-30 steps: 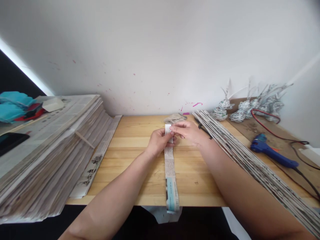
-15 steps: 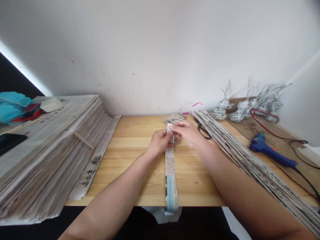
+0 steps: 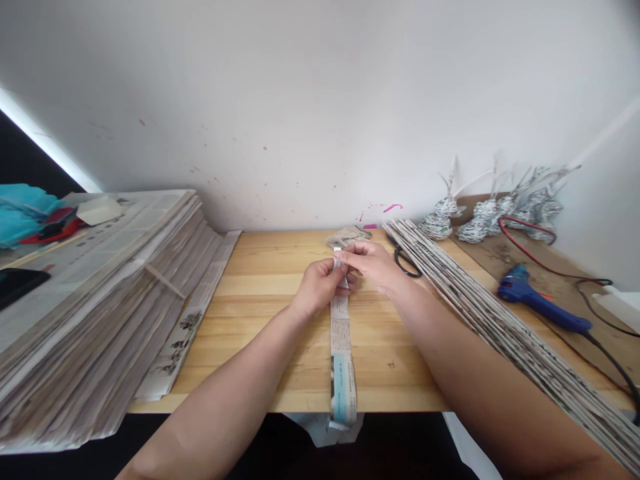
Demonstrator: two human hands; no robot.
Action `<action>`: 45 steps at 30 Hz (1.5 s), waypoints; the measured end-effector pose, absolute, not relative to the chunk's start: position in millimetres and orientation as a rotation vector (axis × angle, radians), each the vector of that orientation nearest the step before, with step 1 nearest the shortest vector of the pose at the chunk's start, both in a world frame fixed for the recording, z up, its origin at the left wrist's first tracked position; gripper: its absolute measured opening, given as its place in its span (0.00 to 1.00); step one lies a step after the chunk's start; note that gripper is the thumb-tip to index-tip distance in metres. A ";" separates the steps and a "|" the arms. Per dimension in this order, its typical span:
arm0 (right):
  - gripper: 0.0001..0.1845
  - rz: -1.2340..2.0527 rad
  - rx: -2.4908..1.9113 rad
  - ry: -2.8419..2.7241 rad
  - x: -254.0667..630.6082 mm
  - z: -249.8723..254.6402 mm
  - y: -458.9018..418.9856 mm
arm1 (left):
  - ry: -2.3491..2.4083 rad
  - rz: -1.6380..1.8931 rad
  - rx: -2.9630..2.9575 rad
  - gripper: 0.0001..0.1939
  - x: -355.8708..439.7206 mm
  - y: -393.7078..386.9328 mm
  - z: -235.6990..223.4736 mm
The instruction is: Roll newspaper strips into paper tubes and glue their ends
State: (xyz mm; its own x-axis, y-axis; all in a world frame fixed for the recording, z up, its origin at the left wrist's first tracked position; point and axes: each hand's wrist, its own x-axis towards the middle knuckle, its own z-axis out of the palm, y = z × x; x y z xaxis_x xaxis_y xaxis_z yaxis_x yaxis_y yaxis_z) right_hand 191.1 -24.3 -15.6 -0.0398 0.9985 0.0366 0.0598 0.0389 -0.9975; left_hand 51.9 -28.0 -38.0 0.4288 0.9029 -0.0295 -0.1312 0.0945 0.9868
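Note:
A long narrow newspaper strip (image 3: pixel 341 337) runs down the middle of the wooden table (image 3: pixel 250 333), its lower end hanging over the front edge. My left hand (image 3: pixel 323 283) is closed on the strip near its far end, thumb on top. Beside it, my right hand (image 3: pixel 367 263) pinches the strip's upper tip between thumb and fingers. The fingers partly hide the tip. Just beyond the hands lies a crumpled greyish cloth or wad (image 3: pixel 349 236).
A tall newspaper stack (image 3: pixel 115 300) fills the left. Rolled paper sticks (image 3: pixel 480 320) lie diagonally on the right, with black-handled scissors (image 3: pixel 409 264) beside them. Farther right are a blue glue gun (image 3: pixel 543 303) with its cord and several woven paper figures (image 3: pixel 437 220) by the wall.
The strip's far tip has narrowed under my fingers, which look to be folding or curling it. Both hands stay in nearly the same place. The view has shifted slightly.

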 end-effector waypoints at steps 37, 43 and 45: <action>0.17 1.319 -1.202 -1.172 191.6 -12.4 -23.9 | 0.839 0.809 1.380 0.15 54.5 -32.4 -40.7; 0.17 1.325 -1.211 -1.155 189.7 -12.6 -25.8 | 0.849 0.820 1.334 0.14 55.6 -33.5 -40.2; 0.16 1.404 -1.166 -1.194 193.5 -11.9 -26.0 | 0.797 0.807 1.298 0.15 54.4 -32.8 -39.5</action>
